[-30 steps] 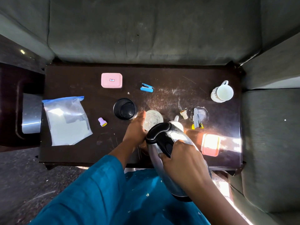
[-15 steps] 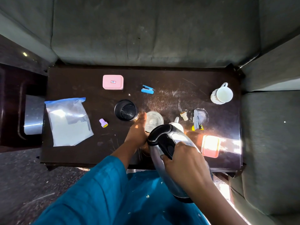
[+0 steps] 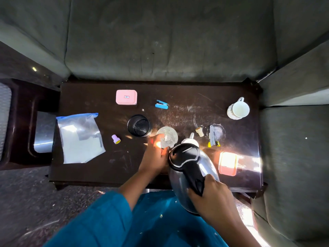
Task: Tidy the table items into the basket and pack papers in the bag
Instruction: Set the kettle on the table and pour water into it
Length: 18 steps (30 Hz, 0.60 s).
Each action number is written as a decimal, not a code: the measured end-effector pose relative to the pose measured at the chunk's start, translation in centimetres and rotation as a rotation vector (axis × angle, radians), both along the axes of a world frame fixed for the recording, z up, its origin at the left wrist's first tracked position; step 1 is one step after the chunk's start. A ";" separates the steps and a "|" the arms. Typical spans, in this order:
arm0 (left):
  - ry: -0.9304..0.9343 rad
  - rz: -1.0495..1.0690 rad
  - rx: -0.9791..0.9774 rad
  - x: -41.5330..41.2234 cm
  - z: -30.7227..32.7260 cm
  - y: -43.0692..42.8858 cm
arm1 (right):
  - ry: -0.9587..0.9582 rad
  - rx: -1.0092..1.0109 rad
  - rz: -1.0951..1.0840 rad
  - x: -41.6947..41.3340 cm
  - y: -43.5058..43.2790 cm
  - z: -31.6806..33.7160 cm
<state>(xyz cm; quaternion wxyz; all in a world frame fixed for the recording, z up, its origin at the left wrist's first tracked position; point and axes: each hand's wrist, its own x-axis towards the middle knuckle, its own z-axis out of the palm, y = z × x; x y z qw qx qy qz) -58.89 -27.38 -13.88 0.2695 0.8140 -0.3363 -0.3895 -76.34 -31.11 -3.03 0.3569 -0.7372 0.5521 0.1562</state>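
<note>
My right hand [image 3: 211,195] grips the black handle of a steel kettle [image 3: 188,168], held tilted over the near table edge. My left hand [image 3: 156,157] is wrapped around a clear glass [image 3: 166,137] standing just left of the kettle's lid. A clear zip bag with a blue seal [image 3: 80,138] lies flat at the table's left, papers inside. On the dark table [image 3: 187,98] also lie a pink case [image 3: 126,97], a blue stapler [image 3: 161,104], a black cup [image 3: 139,125], a purple cap [image 3: 115,139] and an orange box [image 3: 227,163].
A white teacup on a saucer [image 3: 238,108] stands at the far right. A small cork-like piece [image 3: 199,131], a white bottle tip [image 3: 190,139] and a grey tool with yellow tips [image 3: 213,136] lie near the kettle. Grey sofa cushions [image 3: 160,38] ring the table.
My right hand has slid lower on the kettle handle and the kettle sits a little further right. My left hand stays at the glass. The view has shifted slightly.
</note>
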 end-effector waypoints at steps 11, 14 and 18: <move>0.104 -0.180 -0.172 -5.3 12.7 3.5 | -0.162 0.057 -0.172 -3.9 1.9 5.0; 0.018 -0.099 -0.189 -5.9 15.9 3.9 | -0.237 0.016 -0.120 -2.8 1.7 6.9; -0.062 0.056 -0.322 -4.2 18.8 4.6 | -0.346 0.054 -0.074 -0.3 1.7 9.4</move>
